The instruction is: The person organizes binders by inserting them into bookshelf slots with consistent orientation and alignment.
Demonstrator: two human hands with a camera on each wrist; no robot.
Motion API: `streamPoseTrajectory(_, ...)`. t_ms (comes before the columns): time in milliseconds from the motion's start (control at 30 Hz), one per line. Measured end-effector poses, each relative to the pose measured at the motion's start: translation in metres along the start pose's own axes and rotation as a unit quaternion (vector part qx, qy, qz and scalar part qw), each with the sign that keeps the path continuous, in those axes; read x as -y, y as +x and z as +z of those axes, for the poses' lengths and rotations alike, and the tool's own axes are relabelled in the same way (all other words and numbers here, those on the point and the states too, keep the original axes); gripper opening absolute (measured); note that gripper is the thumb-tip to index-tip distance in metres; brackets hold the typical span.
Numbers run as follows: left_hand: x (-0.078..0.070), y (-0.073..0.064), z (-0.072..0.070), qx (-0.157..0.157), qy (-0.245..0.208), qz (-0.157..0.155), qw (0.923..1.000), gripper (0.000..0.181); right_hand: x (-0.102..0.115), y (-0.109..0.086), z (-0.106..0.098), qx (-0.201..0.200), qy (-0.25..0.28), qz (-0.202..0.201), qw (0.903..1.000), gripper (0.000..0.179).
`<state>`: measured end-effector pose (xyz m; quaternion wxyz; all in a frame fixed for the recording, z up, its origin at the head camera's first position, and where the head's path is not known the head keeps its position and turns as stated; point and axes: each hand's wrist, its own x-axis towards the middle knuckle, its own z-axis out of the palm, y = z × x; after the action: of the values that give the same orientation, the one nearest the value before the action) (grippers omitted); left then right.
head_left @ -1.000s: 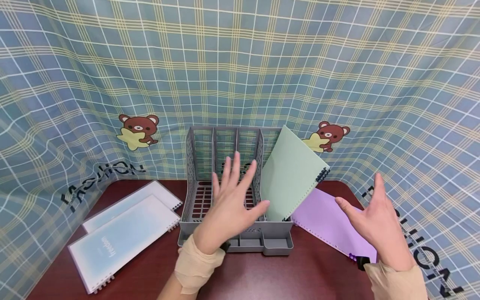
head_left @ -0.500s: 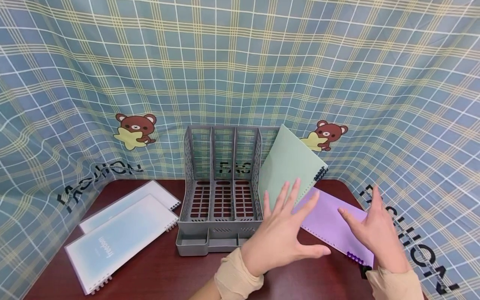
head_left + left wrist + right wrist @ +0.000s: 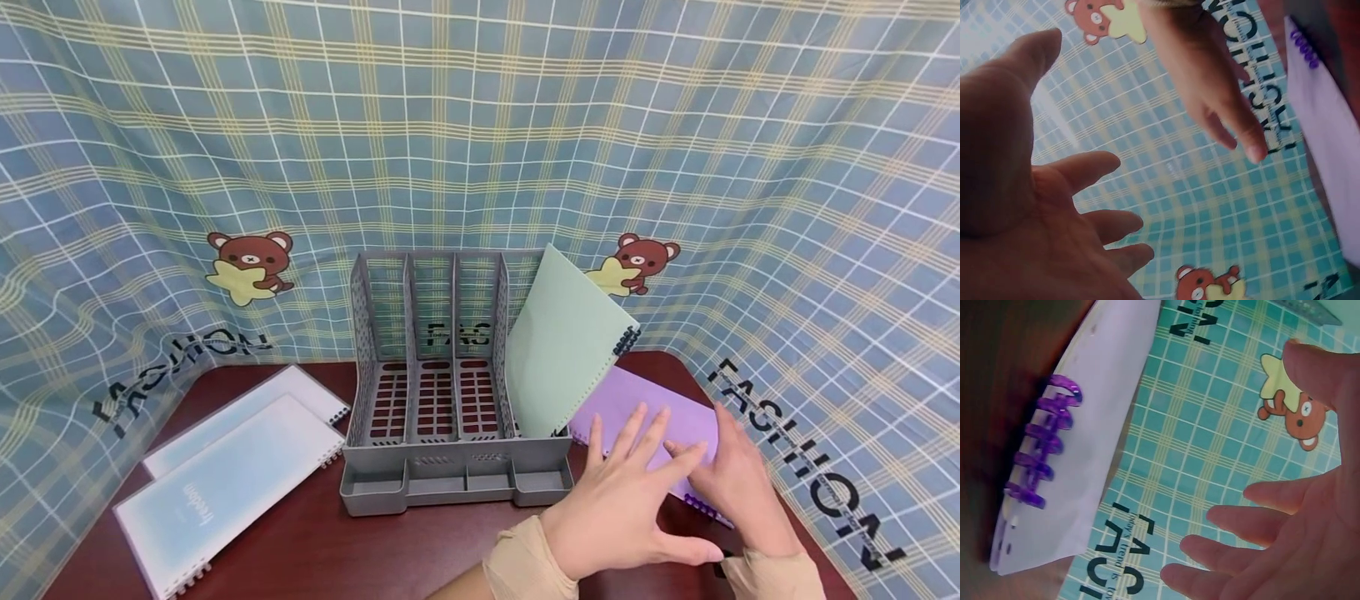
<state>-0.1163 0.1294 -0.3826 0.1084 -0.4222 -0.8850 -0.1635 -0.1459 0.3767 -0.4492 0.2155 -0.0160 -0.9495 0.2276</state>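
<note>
A purple ring-bound notebook (image 3: pixel 660 417) lies flat at the right of the table; its purple rings (image 3: pixel 1041 444) show large in the right wrist view. Above its near edge my left hand (image 3: pixel 615 504) hovers, fingers spread and holding nothing. My right hand (image 3: pixel 738 483) is over the notebook's right end, fingers extended and thumb apart, with no visible grip on it. A green ring-bound notebook (image 3: pixel 566 350) stands tilted in the rightmost slot of the grey desk file organizer (image 3: pixel 457 475), its black rings facing right.
Two pale blue ring-bound notebooks (image 3: pixel 232 487) overlap at the left of the dark red table (image 3: pixel 360 550). The organizer has upright dividers and small front trays. A plaid curtain (image 3: pixel 450 125) with bear prints encloses the table at the back and sides.
My left hand has moved right, from in front of the organizer to the purple notebook. My right hand has come slightly left and lower over that notebook. The view has shifted a little.
</note>
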Motion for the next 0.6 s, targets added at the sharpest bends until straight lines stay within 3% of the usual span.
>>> streamPoseTrajectory(100,-0.006,0.007,0.013,0.01,0.009,-0.009,0.9999,0.089,-0.006,0.001,0.005,-0.003,0.002,-0.03,0.9995,0.099)
streamPoseTrajectory(200,-0.011,0.014,0.028,0.016,0.02,-0.022,0.9994,0.085,-0.013,-0.001,0.009,0.016,0.003,-0.035,0.9992,0.094)
streamPoseTrajectory(433,-0.011,0.027,0.056,0.048,0.033,-0.035,0.9977,0.09,-0.024,-0.006,0.013,0.1,-0.044,0.018,0.9938,0.094)
streamPoseTrajectory(600,-0.008,0.035,0.071,0.057,0.045,-0.052,0.996,0.089,-0.03,-0.006,0.015,0.15,-0.06,0.021,0.9867,0.094)
